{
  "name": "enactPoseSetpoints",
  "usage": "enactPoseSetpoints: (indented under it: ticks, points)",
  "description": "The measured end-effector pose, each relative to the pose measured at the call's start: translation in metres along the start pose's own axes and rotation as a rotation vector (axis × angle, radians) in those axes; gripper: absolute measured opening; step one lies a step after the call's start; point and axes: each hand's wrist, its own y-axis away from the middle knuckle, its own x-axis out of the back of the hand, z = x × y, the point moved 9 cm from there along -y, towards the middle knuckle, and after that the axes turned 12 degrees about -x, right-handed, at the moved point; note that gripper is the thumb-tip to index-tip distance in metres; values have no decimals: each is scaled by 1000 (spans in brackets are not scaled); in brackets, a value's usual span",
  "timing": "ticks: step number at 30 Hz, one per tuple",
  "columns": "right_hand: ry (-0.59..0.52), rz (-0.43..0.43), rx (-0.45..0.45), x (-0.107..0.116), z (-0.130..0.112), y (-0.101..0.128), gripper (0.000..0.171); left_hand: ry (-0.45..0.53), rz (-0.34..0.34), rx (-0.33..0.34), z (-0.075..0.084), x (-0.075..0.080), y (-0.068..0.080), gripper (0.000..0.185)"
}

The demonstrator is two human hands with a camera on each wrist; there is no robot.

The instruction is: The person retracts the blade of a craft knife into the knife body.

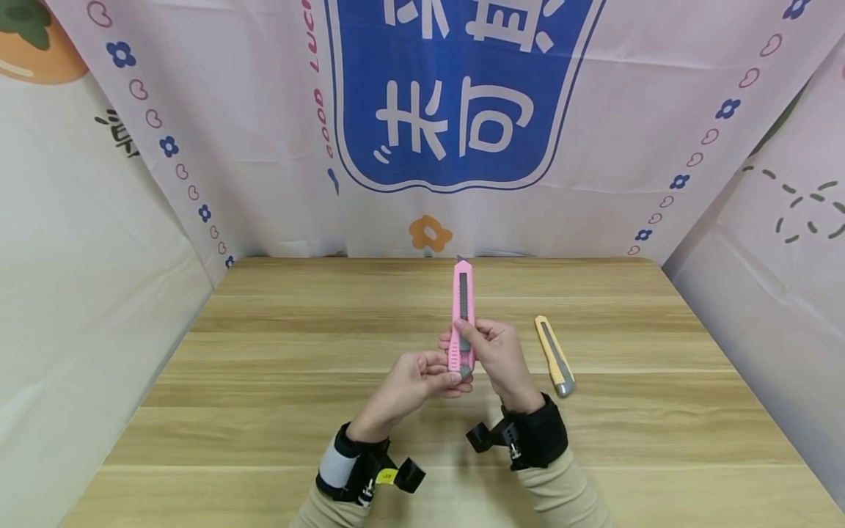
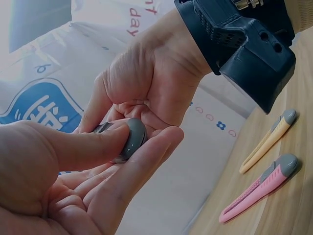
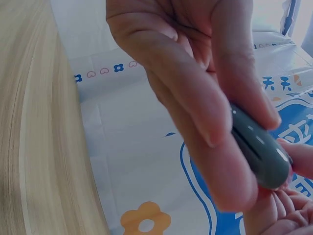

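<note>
— Wristbands first: a black strap with a camera mount on each wrist, left (image 1: 359,469) and right (image 1: 528,440), over beige sleeves.

— And the hands?

— Item one, left hand (image 1: 409,381): thumb and curled fingers pinch the grey end cap (image 2: 133,137) at the near end of the pink utility knife (image 1: 462,308). Item two, right hand (image 1: 502,352): fingers and thumb are wrapped round the lower part of the pink body just above that cap, thumb lying on the face with the slider channel. Neither hand is spread; both are closed on the one tool.

— Where does the tool sit?

— Raised off the table (image 1: 264,381), between the two hands. Its cap end is toward the person and its nose points away. The upper half stands clear beyond the fingers.

— How far along would you judge the handling?

— Early, I'd say. The cap (image 3: 259,149) appears seated on the body, nothing has come apart, and no loose pieces lie on the wood. A short blade tip (image 1: 460,259) shows at the nose, with the rest inside the channel. Whether the cap is loosened, I cannot tell; the fingers cover the joint.

— Further out?

— Item three, yellow utility knife (image 1: 554,356): it lies flat on the table just to the right of the right hand, untouched, with its grey end nearest the person. Item four, printed cloth backdrop (image 1: 455,95): it hangs behind the far edge of the table and carries a blue panel and small flower marks.
</note>
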Motion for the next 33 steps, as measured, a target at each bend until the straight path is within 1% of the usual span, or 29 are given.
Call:
enactPoseSetpoints:
  ticks: [4, 12, 17, 22, 26, 29, 33]
  points:
    - [1, -20, -16, 0, 0, 0, 40, 0, -7, -2, 0, -1, 0, 30]
    - [25, -53, -1, -1, -2, 2, 40, 17, 8, 4, 0, 1, 0, 31]
    - [14, -36, -23, -1, 0, 2, 41, 22, 22, 2, 1, 1, 0, 31]
    - [-13, -20, -65, -1, 4, -1, 43, 33, 49, -7, 3, 3, 0, 31]
    - [-38, -13, -92, -1, 8, -3, 44, 35, 56, -8, 3, 4, 0, 31]
    - [-45, -8, -90, -1, 8, -3, 45, 34, 53, -8, 3, 3, 0, 31]
    - [-20, 7, -76, -1, 7, -3, 44, 36, 51, -9, 2, 4, 0, 31]
